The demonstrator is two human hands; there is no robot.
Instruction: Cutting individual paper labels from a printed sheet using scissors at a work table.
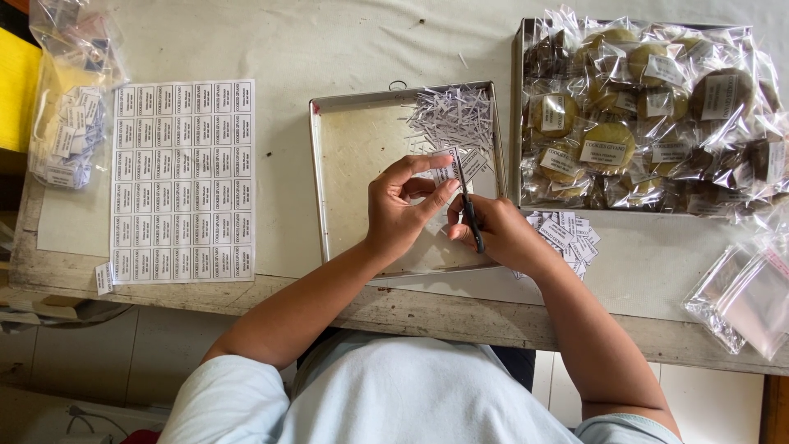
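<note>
Worn table (329,41) carries a metal tray (362,156) before you; over its right edge your left hand (403,210) pinches a label strip (448,168); your right hand (501,234) grips scissors (470,214) against it; cut labels (571,234) lie just right of the tray.

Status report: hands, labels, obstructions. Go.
Left hand pinching label strip. Right hand working scissors over metal tray. Nothing in the way.

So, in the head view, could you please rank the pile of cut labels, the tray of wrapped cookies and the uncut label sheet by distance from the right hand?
From the right hand:
1. Pile of cut labels, just beside it.
2. Tray of wrapped cookies, beyond it.
3. Uncut label sheet, far across, past the left hand.
</note>
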